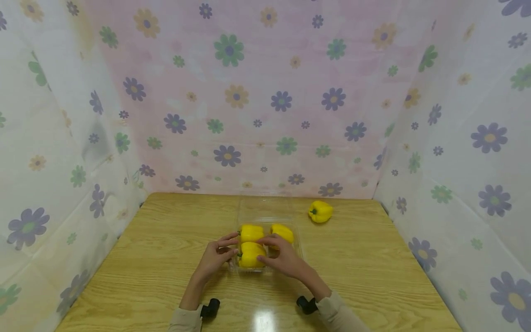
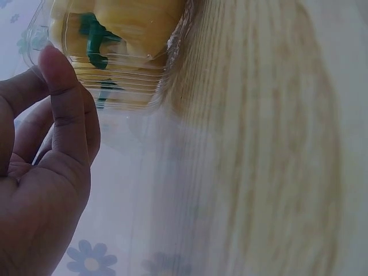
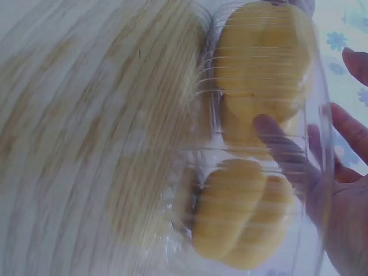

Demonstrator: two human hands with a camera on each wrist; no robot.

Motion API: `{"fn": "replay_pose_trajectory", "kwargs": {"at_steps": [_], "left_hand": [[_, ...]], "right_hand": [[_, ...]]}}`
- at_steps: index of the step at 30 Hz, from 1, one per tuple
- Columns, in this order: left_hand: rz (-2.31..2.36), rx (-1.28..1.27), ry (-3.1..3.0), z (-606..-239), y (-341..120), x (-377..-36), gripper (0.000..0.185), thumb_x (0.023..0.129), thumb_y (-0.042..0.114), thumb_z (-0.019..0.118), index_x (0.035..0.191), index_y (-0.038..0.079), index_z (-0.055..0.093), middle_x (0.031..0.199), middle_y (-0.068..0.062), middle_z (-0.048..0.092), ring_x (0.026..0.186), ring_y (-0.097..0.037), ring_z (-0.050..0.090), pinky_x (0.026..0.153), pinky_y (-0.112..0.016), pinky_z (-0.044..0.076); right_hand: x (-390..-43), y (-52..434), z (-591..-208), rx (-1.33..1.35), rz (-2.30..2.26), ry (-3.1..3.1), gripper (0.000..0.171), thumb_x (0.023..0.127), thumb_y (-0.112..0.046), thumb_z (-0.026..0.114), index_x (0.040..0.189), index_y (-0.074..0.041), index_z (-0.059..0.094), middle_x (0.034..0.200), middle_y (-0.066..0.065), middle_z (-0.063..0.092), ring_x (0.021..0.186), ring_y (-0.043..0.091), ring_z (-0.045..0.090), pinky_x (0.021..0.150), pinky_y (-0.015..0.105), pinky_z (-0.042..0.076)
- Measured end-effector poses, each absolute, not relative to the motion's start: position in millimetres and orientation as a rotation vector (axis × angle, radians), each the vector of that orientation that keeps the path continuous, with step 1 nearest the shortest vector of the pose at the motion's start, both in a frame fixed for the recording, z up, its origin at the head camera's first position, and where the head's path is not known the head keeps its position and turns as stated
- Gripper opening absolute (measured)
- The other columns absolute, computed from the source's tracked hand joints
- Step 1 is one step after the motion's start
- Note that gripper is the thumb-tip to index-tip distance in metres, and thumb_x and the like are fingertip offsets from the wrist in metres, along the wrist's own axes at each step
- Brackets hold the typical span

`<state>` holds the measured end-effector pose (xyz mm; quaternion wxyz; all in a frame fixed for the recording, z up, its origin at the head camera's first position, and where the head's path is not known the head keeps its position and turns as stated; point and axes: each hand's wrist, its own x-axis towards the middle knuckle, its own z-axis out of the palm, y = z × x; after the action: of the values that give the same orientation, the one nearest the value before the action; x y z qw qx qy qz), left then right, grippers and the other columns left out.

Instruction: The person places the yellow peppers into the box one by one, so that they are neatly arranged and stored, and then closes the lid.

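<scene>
Loose yellow bell pepper (image 1: pixel 321 211): beyond, right of nearer right hand (image 1: pixel 285 259), fingers released; left hand (image 1: pixel 213 259): can't tell.

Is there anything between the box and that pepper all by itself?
No, between the box and the lone pepper, the head view shows just bare table.
</scene>
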<state>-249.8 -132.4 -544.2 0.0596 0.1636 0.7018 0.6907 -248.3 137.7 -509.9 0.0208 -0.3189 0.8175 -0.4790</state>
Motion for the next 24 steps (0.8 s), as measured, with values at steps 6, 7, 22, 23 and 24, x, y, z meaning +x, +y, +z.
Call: {"fn": "replay_pose_trajectory", "kwargs": {"at_steps": [6, 7, 22, 23, 24], "left_hand": [[2.115, 0.505, 2.106, -544.1, -131.9, -250.3, 0.040, 0.099, 0.004, 0.066, 0.134, -0.013, 0.059, 0.158, -0.024, 0.039, 0.090, -0.022, 0.064, 0.060, -0.020, 0.055], [2.116, 0.506, 2.106, -544.0, -131.9, -250.5, 0.040, 0.098, 0.004, 0.066, 0.134, -0.013, 0.059, 0.158, -0.024, 0.039, 0.090, -0.022, 0.064, 0.060, -0.020, 0.055], [2.120, 0.503, 2.102, -544.2, -131.4, -250.5, 0.040, 0.098, 0.004, 0.066, 0.133, -0.013, 0.059, 0.157, -0.024, 0.040, 0.086, -0.016, 0.063, 0.060, -0.021, 0.055], [2.119, 0.503, 2.103, -544.3, -131.5, -250.3, 0.040, 0.098, 0.004, 0.066, 0.133, -0.014, 0.059, 0.157, -0.024, 0.040, 0.086, -0.015, 0.063, 0.060, -0.020, 0.055], [2.120, 0.504, 2.103, -544.5, -131.5, -250.1, 0.040, 0.098, 0.004, 0.066, 0.133, -0.014, 0.059, 0.157, -0.025, 0.040, 0.085, -0.015, 0.063, 0.060, -0.020, 0.055]], "right_hand": [[-248.8, 148.5, -510.6, -0.970, -1.678, 2.418, 0.037, 0.099, -0.017, 0.069, 0.131, 0.000, 0.064, 0.130, 0.023, 0.058, 0.120, 0.048, 0.055, 0.097, 0.050, 0.056], [-249.3, 150.5, -511.4, -0.957, -1.710, 2.412, 0.035, 0.099, -0.014, 0.069, 0.130, 0.000, 0.064, 0.129, 0.025, 0.058, 0.119, 0.048, 0.056, 0.095, 0.046, 0.057], [-261.7, 189.9, -523.7, -0.789, -2.016, 2.525, 0.023, 0.102, -0.010, 0.063, 0.120, 0.004, 0.067, 0.122, 0.023, 0.065, 0.109, 0.022, 0.065, 0.087, 0.024, 0.057], [-262.9, 192.9, -524.7, -0.782, -2.036, 2.520, 0.023, 0.102, -0.009, 0.063, 0.119, 0.006, 0.067, 0.122, 0.025, 0.065, 0.108, 0.023, 0.065, 0.086, 0.023, 0.057], [-264.2, 196.0, -525.7, -0.772, -2.057, 2.512, 0.024, 0.102, -0.008, 0.062, 0.119, 0.007, 0.066, 0.122, 0.027, 0.065, 0.108, 0.024, 0.065, 0.086, 0.023, 0.058]]}}
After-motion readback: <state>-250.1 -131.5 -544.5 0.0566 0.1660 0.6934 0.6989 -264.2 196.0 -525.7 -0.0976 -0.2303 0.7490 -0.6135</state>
